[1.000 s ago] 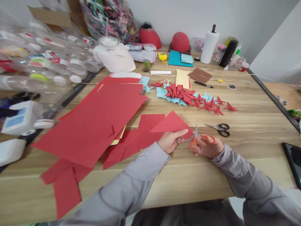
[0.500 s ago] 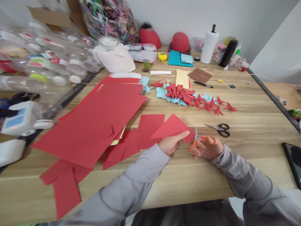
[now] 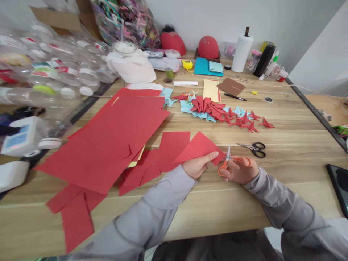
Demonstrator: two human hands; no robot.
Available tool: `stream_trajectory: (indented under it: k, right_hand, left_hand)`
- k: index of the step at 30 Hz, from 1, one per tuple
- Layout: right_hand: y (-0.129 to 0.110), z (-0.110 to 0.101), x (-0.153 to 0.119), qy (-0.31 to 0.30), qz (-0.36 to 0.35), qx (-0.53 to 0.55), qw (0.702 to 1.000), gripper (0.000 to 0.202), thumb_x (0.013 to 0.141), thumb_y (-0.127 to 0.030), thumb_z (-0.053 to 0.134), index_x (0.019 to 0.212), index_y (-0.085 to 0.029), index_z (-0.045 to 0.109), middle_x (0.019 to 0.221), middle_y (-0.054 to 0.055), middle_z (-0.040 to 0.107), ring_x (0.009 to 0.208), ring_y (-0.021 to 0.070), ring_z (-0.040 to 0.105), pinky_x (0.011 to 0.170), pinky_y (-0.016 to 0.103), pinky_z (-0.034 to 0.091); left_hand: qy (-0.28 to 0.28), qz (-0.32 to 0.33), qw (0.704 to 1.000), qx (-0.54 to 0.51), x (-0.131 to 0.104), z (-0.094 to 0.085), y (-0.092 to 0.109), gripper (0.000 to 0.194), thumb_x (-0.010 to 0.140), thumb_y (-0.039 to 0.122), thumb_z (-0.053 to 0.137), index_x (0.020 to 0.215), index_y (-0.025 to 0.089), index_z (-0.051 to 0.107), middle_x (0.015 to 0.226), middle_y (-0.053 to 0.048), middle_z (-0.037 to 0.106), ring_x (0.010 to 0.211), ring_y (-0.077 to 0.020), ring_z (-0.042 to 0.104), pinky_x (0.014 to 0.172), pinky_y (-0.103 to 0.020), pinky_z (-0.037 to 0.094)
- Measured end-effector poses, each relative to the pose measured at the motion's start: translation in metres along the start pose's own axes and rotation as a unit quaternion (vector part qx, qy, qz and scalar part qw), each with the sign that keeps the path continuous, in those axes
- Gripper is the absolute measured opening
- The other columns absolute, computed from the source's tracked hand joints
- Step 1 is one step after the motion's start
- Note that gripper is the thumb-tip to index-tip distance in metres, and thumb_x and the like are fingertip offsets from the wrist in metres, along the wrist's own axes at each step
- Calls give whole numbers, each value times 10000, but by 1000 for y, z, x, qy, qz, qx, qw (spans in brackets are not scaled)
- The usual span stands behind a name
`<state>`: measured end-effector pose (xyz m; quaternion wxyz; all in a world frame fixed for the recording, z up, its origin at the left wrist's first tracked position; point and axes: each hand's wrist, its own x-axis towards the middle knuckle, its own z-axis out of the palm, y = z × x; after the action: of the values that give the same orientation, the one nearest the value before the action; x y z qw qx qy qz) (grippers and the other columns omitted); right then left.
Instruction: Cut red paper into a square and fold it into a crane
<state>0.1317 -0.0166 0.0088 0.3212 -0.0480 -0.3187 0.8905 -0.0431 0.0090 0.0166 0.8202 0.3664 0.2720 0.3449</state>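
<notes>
The left fingers (image 3: 211,157) pinch a flat, sharp-cornered red paper (image 3: 198,145) while the right fingers (image 3: 230,170) grip silver-bladed, orange-handled scissors (image 3: 228,157).

Soft, even light, faint shadows; the bottles (image 3: 69,74) at left smear, perhaps from edge distortion

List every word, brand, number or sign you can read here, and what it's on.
No text can be read.
Labels on the plastic bottles: too blurred.
Screen of the white device: too blurred.
Yellow tape measure, black pen: any print too small.
Orange-handled scissors, held red paper: no lettering visible.
</notes>
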Motion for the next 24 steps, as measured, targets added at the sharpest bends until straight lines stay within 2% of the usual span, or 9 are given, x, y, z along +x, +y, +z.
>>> stream_trajectory:
  k: [6,10,17,24]
  right_hand:
    - [0,1,0,3,-11,9,1000,415,754,-531,594,637,-187,392,719,24,476,695,139,438,653,256,355]
    - [-1,-3,-1,-8,0,1,1000,412,772,-541,576,645,-182,416,707,22,476,702,141,452,659,261,373]
    - [0,-6,-2,13,27,0,1000,414,761,-550,599,672,-176,444,707,23,524,697,144,491,657,273,390]
    - [-1,-4,-2,52,20,0,998,416,766,-554,590,656,-175,457,710,27,542,687,143,491,652,270,386]
  left_hand:
    - [-1,6,1000,-7,0,-1,0,275,707,384,704,842,145,708,938,-84,723,1036,-285,616,980,-413,410]
    - [-1,14,1000,3,-1,1,-1,247,727,363,683,830,139,702,940,-92,721,1015,-292,623,935,-416,438]
    - [60,102,993,22,2,4,2,164,697,250,699,841,170,702,961,-58,715,1011,-241,618,896,-346,455]
    - [134,81,985,-74,2,5,3,199,650,270,748,785,146,669,817,-49,716,858,-241,666,813,-376,499]
